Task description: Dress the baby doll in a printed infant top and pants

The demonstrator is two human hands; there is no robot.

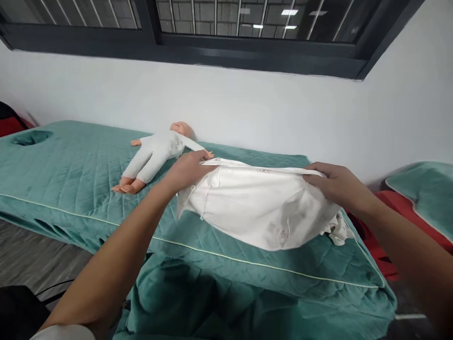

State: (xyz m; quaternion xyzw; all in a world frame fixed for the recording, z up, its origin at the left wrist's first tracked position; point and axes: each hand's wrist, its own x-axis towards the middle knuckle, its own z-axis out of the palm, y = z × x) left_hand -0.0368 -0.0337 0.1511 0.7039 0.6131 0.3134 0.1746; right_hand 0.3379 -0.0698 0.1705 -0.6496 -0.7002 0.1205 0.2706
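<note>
A white baby garment (258,208) hangs stretched between my two hands above the teal quilted bed (71,174). My left hand (187,169) pinches its upper left edge, fingers closed on the cloth. On the other side my right hand (336,184) grips the upper right edge. The garment sags in the middle and its lower part rests on the bed cover. A baby doll (155,153) in a white suit lies on its back behind my left hand, head toward the wall, apart from the garment.
The bed has a face hole (31,137) at its far left end. A white wall and a dark window frame (212,52) lie behind. A second teal and red bed (424,193) stands at the right. Grey floor shows at lower left.
</note>
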